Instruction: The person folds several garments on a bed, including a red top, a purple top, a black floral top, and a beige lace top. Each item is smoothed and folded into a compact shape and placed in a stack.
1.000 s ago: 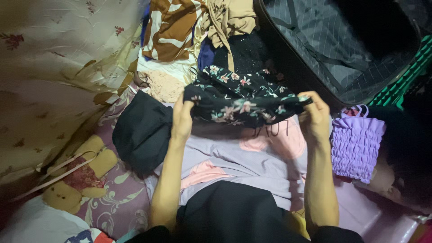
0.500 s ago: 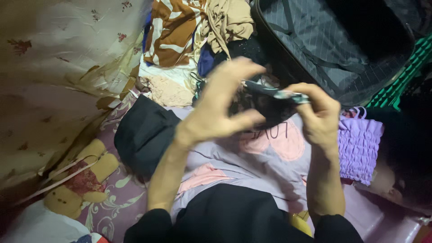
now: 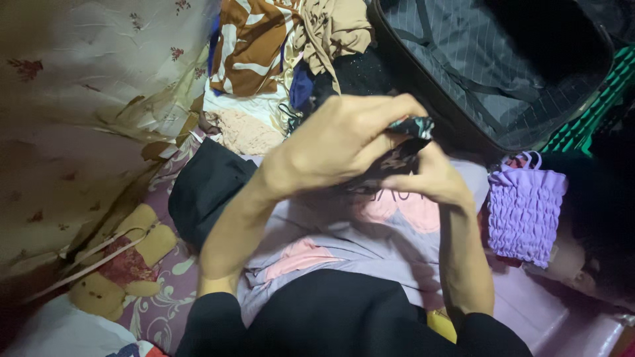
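My left hand (image 3: 344,142) and my right hand (image 3: 426,178) meet above my lap. Both grip a dark floral garment (image 3: 403,149) that is bunched up between them; only a small folded part with green and pink print shows. My left hand lies over the top of it, my right hand holds it from below. Under the hands a lilac and pink garment (image 3: 370,241) is spread flat on the bed.
An open dark suitcase (image 3: 489,66) lies at the top right. A pile of clothes (image 3: 278,59) sits behind the hands. A black bundle (image 3: 208,188) is at the left, a ruffled purple bag (image 3: 526,208) at the right, a teddy bear (image 3: 122,261) at the lower left.
The floral garment was stretched wide between both hands. My left hand swung right and over to my right hand, folding the garment into a small bundle.
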